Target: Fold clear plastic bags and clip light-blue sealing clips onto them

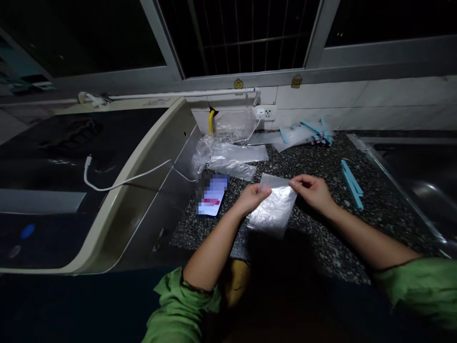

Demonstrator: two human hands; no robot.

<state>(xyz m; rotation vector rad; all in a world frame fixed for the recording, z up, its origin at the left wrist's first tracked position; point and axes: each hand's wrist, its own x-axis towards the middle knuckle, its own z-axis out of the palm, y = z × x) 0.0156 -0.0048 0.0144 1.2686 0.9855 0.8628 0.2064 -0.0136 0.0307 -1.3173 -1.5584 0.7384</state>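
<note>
A clear plastic bag (273, 212) is held up over the speckled dark countertop (307, 267), its surface crinkled and shiny. My left hand (252, 199) pinches its left edge between thumb and fingers. At the upper right corner, the thumb and fingertips of my right hand (314, 190) close on the same bag. Left of my left hand lies a phone (214, 195) with a lit, partly blurred screen. Two light-blue strips (352, 183) rest on the counter to the right of my right hand.
More clear plastic bags (239, 153) are heaped at the back near a yellow handle (211, 121). Several blue strips (310, 126) lie on plastic by the wall. A washing machine (143, 157) with a white cable (117, 185) stands left; a sink (421, 181) is at right.
</note>
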